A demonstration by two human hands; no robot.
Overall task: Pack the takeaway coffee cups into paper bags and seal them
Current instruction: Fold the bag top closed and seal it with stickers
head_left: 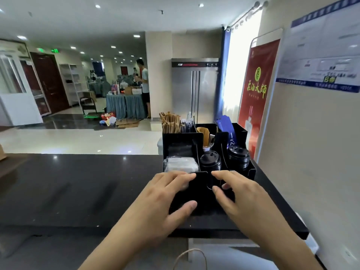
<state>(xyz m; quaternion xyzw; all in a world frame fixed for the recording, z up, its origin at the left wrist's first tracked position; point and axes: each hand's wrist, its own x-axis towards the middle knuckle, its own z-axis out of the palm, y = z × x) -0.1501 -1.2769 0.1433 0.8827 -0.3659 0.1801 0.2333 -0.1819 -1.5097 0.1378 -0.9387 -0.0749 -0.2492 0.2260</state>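
Note:
A black compartment organizer (241, 133) stands on the dark counter (78, 188) against the right wall. Two stacks of black cup lids (210, 160) (238, 155) sit in its front bays. My left hand (165, 199) rests on the organizer's low front compartment, fingers laid over its top edge and thumb on its front face. My right hand (239, 193) is at the same compartment, with index finger and thumb spread around a notch; nothing shows between them. A paper bag's twine handle (190, 252) peeks in at the bottom edge. No coffee cup is in view.
The organizer also holds wrapped napkins (181, 164), brown paper-wrapped stirrers (170, 122), straws (188, 124) and a blue packet (226, 125). Part of a brown paper bag (2, 152) shows at the left edge. Beyond the counter are a steel fridge (194, 88) and a distant person (145, 82).

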